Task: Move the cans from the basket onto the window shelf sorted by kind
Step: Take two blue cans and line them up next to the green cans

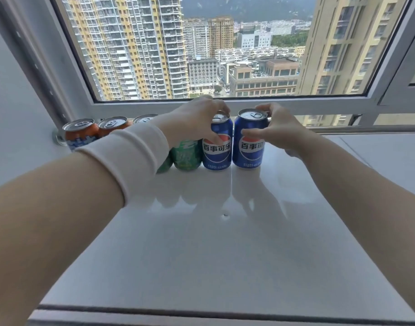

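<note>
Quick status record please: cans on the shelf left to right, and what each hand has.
row, left to right: left orange can, right orange can, third can (mostly behind the sleeve), green can, left blue can, right blue can
left hand: grip on left blue can, near its top
right hand: grip on right blue can
blue cans: upright on window shelf, side by side
basket: not in view
</note>
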`<action>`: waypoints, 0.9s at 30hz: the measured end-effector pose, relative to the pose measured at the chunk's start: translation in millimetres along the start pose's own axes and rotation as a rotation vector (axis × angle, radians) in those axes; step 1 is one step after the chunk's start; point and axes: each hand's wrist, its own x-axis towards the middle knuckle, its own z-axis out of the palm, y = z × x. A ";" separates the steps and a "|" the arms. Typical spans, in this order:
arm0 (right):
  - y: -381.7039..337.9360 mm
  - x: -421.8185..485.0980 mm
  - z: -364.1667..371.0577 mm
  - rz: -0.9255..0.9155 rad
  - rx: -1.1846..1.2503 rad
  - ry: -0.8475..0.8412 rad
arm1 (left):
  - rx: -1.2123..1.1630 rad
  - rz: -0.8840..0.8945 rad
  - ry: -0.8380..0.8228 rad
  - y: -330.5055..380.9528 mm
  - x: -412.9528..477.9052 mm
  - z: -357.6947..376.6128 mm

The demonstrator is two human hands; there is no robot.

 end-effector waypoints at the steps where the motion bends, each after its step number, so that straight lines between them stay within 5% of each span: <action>1: -0.1 2.0 1.3 0.001 -0.006 -0.010 | 0.005 -0.001 -0.001 -0.4 1.0 0.1; 27: 13.1 4.5 5.0 -0.040 -0.040 0.008 | 0.101 -0.033 -0.032 3.2 2.5 6.4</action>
